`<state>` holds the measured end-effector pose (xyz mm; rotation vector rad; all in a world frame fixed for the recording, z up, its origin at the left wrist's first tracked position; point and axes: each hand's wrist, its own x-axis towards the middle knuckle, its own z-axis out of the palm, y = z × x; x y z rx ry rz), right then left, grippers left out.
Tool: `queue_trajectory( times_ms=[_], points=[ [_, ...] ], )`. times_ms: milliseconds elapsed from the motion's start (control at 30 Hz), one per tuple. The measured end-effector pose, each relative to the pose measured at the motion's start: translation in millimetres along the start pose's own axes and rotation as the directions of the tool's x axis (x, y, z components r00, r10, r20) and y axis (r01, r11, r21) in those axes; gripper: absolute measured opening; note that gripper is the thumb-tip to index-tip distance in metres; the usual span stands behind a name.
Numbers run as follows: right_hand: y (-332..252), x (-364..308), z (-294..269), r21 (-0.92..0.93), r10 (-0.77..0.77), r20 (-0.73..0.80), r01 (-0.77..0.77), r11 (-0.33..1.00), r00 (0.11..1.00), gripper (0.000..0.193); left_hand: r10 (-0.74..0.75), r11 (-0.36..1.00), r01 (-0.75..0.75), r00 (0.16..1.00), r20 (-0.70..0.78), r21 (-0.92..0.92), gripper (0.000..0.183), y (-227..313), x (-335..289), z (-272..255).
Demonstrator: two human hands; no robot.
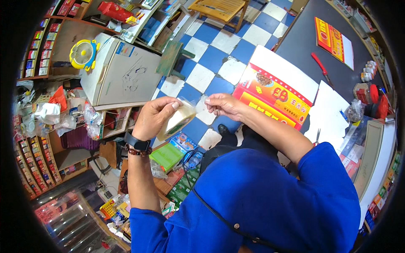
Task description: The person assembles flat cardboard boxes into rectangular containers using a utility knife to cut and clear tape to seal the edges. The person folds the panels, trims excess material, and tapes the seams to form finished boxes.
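My left hand (155, 116), wearing a dark watch and a beaded bracelet, grips a wide roll of clear packing tape (180, 119). Close to the roll, my right hand (225, 105) is closed in a pinch on what looks like the tape's free end; the clear strip is hard to make out. By my right forearm, a red and yellow printed cardboard piece (276, 90) with a white part lies over the edge of the dark table (297, 40). White cardboard (328, 111) lies beside it, and scissors (317, 135) rest there, partly hidden by my sleeve.
A red-handled cutter (321, 65) and another red and yellow cardboard piece (333, 40) lie farther back on the table. A green stool (169, 61) stands on the checkered floor beside a large white box-like cabinet (126, 71) bearing a yellow fan (84, 55). Crowded shelves line the left.
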<state>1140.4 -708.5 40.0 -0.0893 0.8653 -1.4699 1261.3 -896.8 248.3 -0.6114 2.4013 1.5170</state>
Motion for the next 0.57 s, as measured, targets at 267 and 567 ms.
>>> queue_trajectory(
  times_ms=[267, 567],
  points=[
    [-115, -36, -44, -0.783, -0.524, -0.162, 0.214, 0.584, 0.836, 0.025, -0.053, 0.924, 0.070, 0.997, -0.055, 0.376, 0.035, -60, 11, 61],
    [-170, -25, -109, -0.946, -0.377, -0.275, -0.178, 0.272, 0.885, 0.025, -0.120, 0.953, 0.125, 0.992, -0.034, 0.276, 0.059, -91, 61, 139]
  ],
)
